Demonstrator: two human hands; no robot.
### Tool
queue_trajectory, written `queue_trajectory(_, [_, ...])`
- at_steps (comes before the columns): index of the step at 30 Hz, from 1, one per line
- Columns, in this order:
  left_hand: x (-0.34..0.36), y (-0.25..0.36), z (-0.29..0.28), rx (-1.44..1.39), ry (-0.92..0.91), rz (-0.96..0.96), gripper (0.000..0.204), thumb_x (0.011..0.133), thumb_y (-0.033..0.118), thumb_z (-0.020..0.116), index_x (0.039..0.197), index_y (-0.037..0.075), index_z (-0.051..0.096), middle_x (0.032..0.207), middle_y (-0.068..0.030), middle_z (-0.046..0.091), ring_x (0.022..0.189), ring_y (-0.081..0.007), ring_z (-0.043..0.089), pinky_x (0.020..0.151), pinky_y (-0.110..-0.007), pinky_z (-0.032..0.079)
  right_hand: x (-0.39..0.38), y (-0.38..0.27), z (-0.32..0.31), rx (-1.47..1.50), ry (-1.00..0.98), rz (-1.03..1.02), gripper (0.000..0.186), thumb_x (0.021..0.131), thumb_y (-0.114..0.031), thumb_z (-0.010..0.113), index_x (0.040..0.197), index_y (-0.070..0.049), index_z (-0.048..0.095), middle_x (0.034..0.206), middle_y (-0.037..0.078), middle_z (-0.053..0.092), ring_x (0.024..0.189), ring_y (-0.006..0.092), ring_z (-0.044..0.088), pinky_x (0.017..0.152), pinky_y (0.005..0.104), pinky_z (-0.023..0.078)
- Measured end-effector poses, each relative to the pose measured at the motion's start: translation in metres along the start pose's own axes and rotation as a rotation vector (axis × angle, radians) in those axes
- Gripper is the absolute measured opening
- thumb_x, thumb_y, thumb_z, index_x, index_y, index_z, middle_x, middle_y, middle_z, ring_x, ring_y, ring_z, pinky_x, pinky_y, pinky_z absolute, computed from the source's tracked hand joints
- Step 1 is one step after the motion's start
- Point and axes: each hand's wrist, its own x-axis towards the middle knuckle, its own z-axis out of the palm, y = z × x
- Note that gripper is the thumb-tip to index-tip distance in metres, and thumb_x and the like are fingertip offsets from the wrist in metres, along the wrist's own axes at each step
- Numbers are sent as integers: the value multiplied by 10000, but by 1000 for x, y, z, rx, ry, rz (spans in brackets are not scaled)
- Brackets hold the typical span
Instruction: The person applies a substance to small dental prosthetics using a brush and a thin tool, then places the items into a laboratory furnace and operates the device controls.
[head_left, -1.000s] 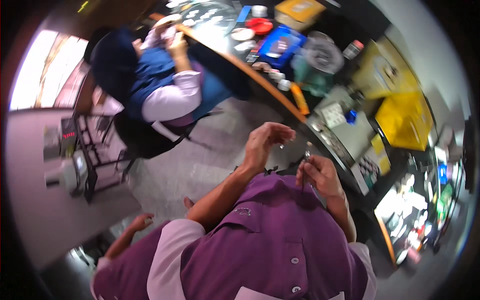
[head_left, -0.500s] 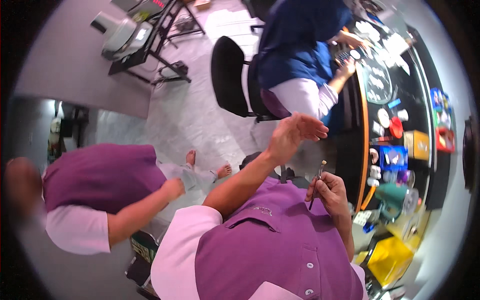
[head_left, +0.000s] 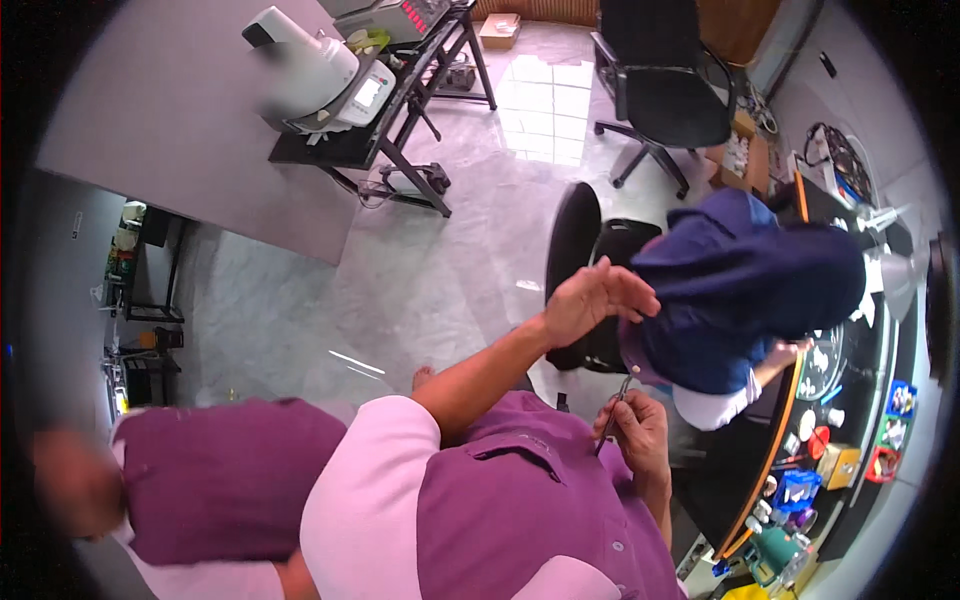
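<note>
My right hand [head_left: 640, 430] pinches a slim metal tool [head_left: 606, 428] between thumb and fingers. The tool stands nearly upright in front of my purple shirt, with a small pale piece [head_left: 636, 370] at its top end; I cannot make out what that piece is. Above and left of it, my left hand [head_left: 595, 300] is raised and open, its fingers stretched toward the right, holding nothing. The left hand appears in front of a seated co-worker's back and a black chair.
The co-worker in dark blue [head_left: 740, 280] sits at a black bench [head_left: 775, 470] with blue bins [head_left: 797, 490], a wooden box [head_left: 838, 466] and a green device [head_left: 778, 553]. Another person in purple [head_left: 230, 480] stands at left. A white machine [head_left: 345, 85] and office chair [head_left: 665, 80] are farther off.
The view has swung, so the co-worker and bench appear lower and farther right, and the far chair has come into sight. My hands keep their poses, the right still gripping the tool.
</note>
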Motion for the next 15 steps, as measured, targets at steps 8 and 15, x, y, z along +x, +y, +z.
queue_trajectory(8, [-8, 101, -109, -187, 20, -2, 789, 1062, 619, 222, 1383, -19, 557, 1330, -215, 642, 1273, -314, 597, 1076, -435, 437, 166, -30, 91, -66, 14, 20, 207, 1042, -194, 606, 1014, 10, 625, 849, 117, 694, 741, 202, 700, 693, 345, 601])
queue_trajectory(15, [10, 192, -185, -98, 215, 149, 792, 1064, 614, 209, 1422, -16, 529, 1351, -232, 628, 1298, -320, 578, 1100, -437, 417, 296, -37, 132, -53, -58, 45, 210, 1050, -181, 590, 1018, 23, 626, 865, 115, 707, 756, 189, 712, 721, 328, 611])
